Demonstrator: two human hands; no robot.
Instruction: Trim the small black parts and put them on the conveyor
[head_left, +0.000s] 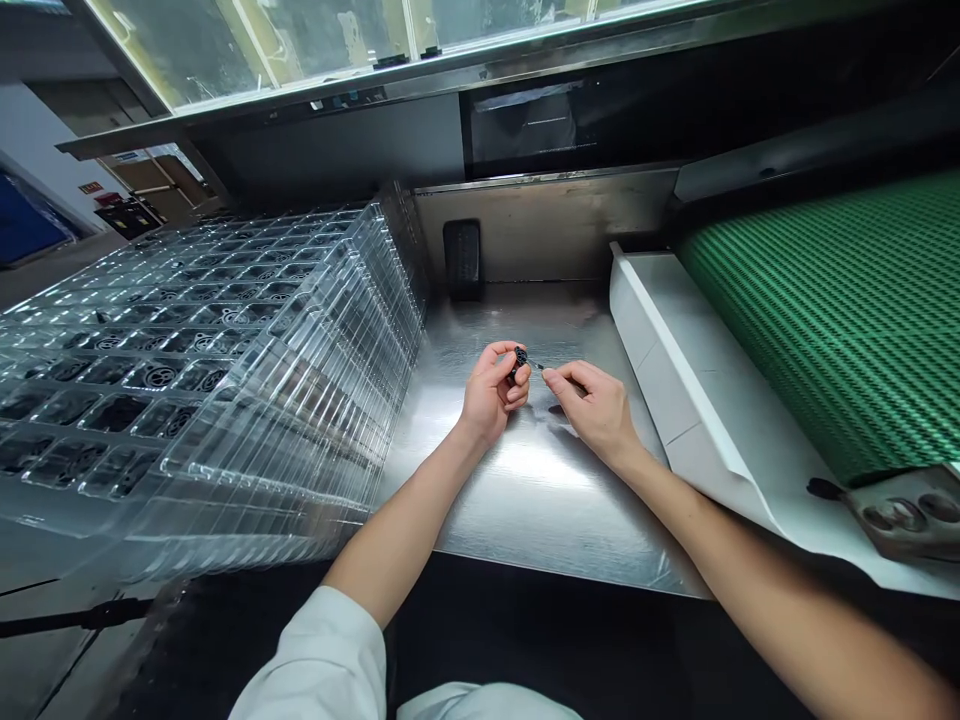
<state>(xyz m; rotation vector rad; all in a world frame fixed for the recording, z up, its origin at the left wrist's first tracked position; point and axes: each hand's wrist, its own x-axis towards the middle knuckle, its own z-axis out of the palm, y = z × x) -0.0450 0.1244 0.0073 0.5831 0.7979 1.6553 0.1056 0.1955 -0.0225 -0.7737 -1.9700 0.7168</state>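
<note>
Over the steel tabletop (480,510), my left hand (487,396) is closed around a small black part (520,356), gripped between thumb and fingers. Its face seems to have openings; finer detail is too small to tell. Just to the right, my right hand (598,410) pinches a thin dark tool (538,366) between thumb and forefinger. The tool's narrow tip points left and reaches the part's edge; whether they touch I cannot tell. My fingers cover the rest of the tool.
A tall stack of clear plastic trays (360,330) stands at the left, black parts in its pockets. On the right, a white chute (660,340) borders a green conveyor belt (847,300), with a metal block (911,512) near its front. A black object (462,258) stands against the back panel.
</note>
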